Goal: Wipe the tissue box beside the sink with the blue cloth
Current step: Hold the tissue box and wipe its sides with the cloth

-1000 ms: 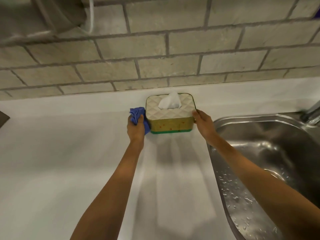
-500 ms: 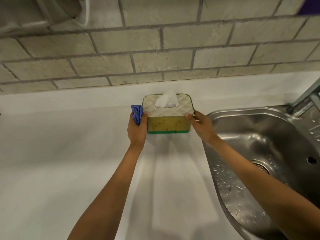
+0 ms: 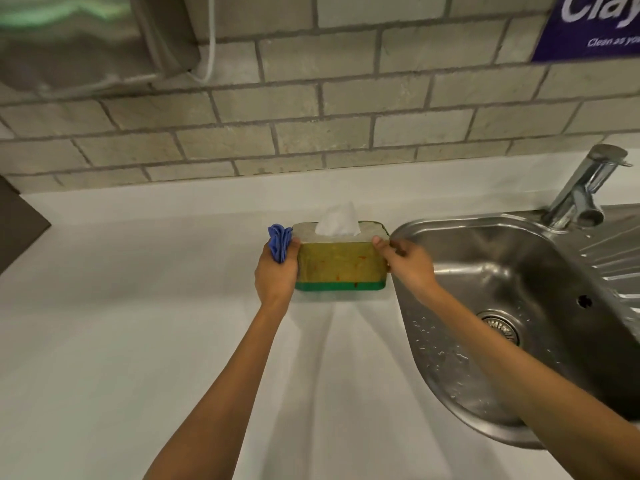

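Observation:
The tissue box (image 3: pixel 341 265) has a yellow front with red specks, a green base band and a white lid, and a white tissue sticks out of its top. It stands on the white counter (image 3: pixel 138 341) just left of the steel sink (image 3: pixel 519 289). My left hand (image 3: pixel 277 271) presses against the box's left end and holds the bunched blue cloth (image 3: pixel 278 242), which pokes up above my fingers. My right hand (image 3: pixel 405 261) grips the box's right end, thumb on the upper front corner.
A chrome tap (image 3: pixel 585 188) rises behind the sink, and water drops lie in the basin around the drain (image 3: pixel 498 327). A tiled wall (image 3: pixel 311 133) runs behind the counter, with a metal appliance (image 3: pixel 86 39) at upper left and a purple sign (image 3: pixel 588 26) at upper right.
The box has come toward me between both hands and its front face now shows more fully. The view has lifted, bringing the tap and the sign into sight.

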Demonstrator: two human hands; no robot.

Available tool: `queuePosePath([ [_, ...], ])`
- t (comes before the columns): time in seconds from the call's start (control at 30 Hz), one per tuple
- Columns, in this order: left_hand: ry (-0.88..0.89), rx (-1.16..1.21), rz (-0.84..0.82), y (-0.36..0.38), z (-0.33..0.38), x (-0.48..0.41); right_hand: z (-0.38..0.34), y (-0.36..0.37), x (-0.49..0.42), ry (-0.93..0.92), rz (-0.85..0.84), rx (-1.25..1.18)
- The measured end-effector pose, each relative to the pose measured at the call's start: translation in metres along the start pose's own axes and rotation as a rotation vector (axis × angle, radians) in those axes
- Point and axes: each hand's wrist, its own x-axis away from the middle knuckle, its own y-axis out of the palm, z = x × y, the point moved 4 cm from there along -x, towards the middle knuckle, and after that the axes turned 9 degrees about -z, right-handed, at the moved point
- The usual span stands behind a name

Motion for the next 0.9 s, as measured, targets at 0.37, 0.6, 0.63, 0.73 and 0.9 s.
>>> queuePosePath([
  [0.37, -0.035, -0.093, 0.057, -0.013, 0.008, 0.017, -0.008, -0.004, 0.005, 0.086, -0.08, -0.172],
  [0.6, -0.086, -0.162, 0.029, -0.012, 0.019, 0.0, -0.009, -0.006, -0.019, 0.118, -0.26, -0.112],
  [0.63, -0.087, -0.172, 0.029, -0.012, 0.02, -0.002, -0.008, -0.006, -0.022, 0.114, -0.289, -0.12],
  [0.73, -0.084, -0.196, 0.04, -0.01, 0.022, -0.006, -0.008, -0.003, -0.031, 0.077, -0.397, -0.19],
  [0.9, -0.064, -0.187, 0.084, -0.008, 0.021, -0.007, -0.006, 0.006, -0.049, 0.056, -0.526, -0.248],
])
